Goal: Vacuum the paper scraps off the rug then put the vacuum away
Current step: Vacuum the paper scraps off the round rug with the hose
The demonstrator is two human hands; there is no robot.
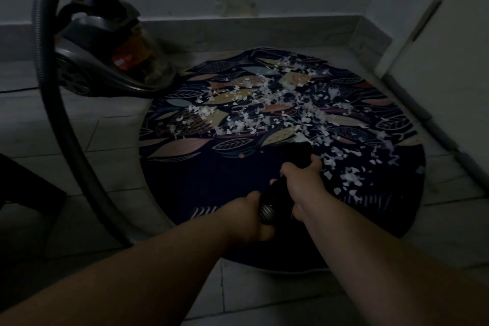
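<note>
A round dark rug (201, 172) with a leaf pattern lies on the tiled floor. White paper scraps (267, 111) are strewn over its middle and right side. The canister vacuum (105, 58) stands on the floor at the rug's far left edge. Its grey ribbed hose (50, 103) arcs up from it and down to my hands. My right hand (301, 174) grips the black nozzle end (297, 153), whose tip sits on the rug at the near edge of the scraps. My left hand (251, 217) grips the hose cuff just behind it.
A wall with a stone skirting (264, 26) runs behind the rug. A white door or cabinet panel (444, 61) stands at the right. A dark piece of furniture (23, 193) sits at the left edge. A thin cord (18, 90) lies on the floor left of the vacuum.
</note>
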